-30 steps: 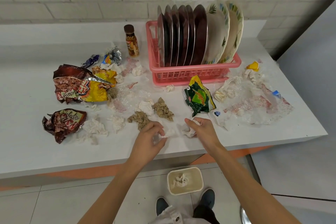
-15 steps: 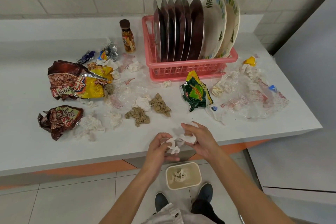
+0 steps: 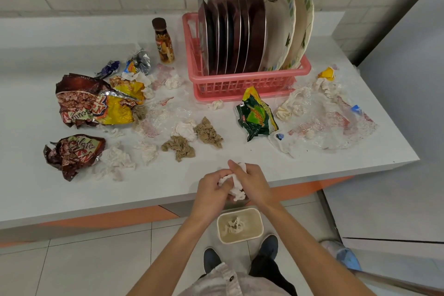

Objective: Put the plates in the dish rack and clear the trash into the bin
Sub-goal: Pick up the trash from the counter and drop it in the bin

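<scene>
Crumpled tissue: a white wad held between both hands, over the front edge of the surface and above the bin.
Left hand: its fingers are curled round the wad's left side.
Right hand: fingers and thumb are closed over the wad's top and right side, touching the left hand.
Bin: a small cream tub on the floor tiles, just ahead of the person's shoes, with white tissue lying inside.
Brown tissues: two crumpled lumps on the surface just beyond the hands, with a white one between them.
Green wrapper: lies in front of the dish rack, right of the brown lumps.
Dish rack: pink, at the back of the surface.
Plates: all stand on edge in the rack, the dark ones to the left and two patterned ones at the right end.
Clear plastic: spread flat to the right of the rack, among more white tissue.
Snack bags: crumpled, on the surface's left side, white tissue scattered near them.
Bottle: upright, just left of the rack.
</scene>
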A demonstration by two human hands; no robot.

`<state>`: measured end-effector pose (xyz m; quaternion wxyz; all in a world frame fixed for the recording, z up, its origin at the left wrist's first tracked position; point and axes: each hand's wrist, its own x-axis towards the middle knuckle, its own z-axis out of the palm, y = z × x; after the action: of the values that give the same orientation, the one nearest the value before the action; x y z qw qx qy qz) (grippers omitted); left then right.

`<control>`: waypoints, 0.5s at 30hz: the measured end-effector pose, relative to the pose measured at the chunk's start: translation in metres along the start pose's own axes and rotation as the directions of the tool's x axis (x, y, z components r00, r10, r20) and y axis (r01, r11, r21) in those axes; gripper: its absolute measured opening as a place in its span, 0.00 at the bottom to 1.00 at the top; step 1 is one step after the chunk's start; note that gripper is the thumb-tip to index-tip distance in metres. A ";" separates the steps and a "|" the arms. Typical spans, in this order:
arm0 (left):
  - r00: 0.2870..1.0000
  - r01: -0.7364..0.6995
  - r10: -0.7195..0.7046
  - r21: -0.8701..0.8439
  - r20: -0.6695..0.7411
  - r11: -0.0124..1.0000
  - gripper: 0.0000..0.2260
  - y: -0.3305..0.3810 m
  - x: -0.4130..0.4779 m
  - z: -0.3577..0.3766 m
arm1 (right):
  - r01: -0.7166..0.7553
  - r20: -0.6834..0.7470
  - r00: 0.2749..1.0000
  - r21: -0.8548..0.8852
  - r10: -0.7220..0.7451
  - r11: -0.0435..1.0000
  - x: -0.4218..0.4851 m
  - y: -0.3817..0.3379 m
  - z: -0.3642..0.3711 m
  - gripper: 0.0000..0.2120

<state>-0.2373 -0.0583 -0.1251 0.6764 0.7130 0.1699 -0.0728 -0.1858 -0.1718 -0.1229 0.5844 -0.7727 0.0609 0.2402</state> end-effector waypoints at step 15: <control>0.989 0.150 -0.148 -0.224 0.024 0.963 0.09 -0.006 -0.001 -0.023 | -0.117 0.025 0.993 -0.057 0.119 0.991 -0.016 0.004 -0.016 0.22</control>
<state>-0.2431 -0.0358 -0.1283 0.7459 0.6168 0.2278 -0.1061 -0.1960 -0.1911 -0.1158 0.5485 -0.7801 0.0916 0.2867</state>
